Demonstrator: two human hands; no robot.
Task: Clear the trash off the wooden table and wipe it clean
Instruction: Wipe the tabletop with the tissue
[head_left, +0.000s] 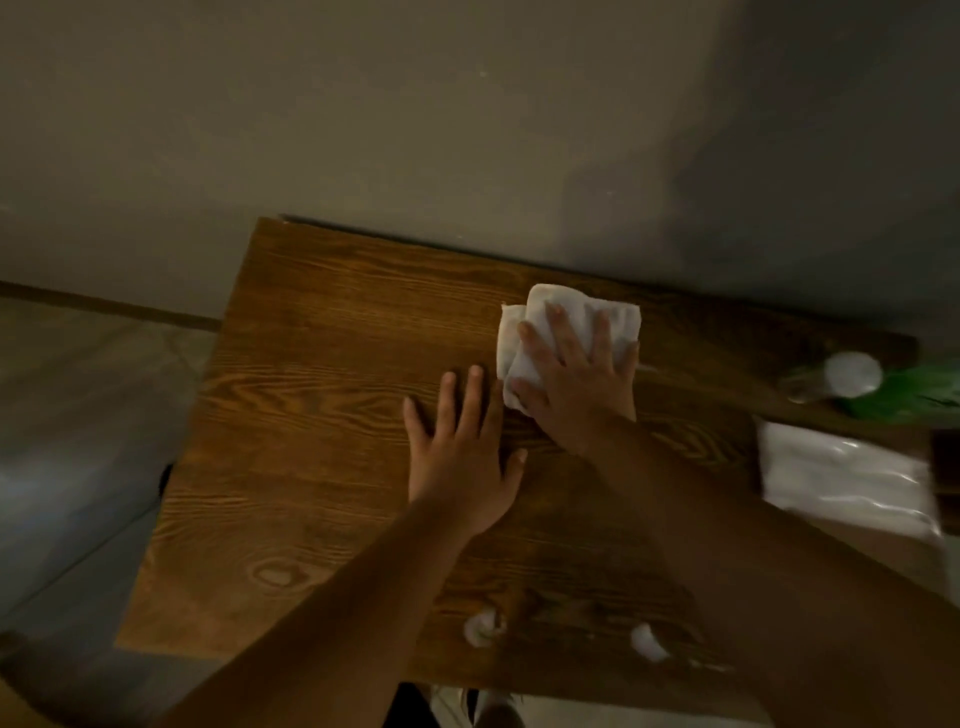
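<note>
Grained wood table (322, 415) w/ slight sheen, soft white cloth (571, 312), glossy plastic pack (847, 478)

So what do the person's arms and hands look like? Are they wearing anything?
Both arms are bare, with no sleeves in view. The left hand and right hand wear no gloves. I see no rings, watch or bracelets, though the picture is dim and blurry.

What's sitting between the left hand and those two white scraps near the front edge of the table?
Nothing but bare wood. In the head view, only table and the left forearm lie between the left hand and the two white scraps.
</note>
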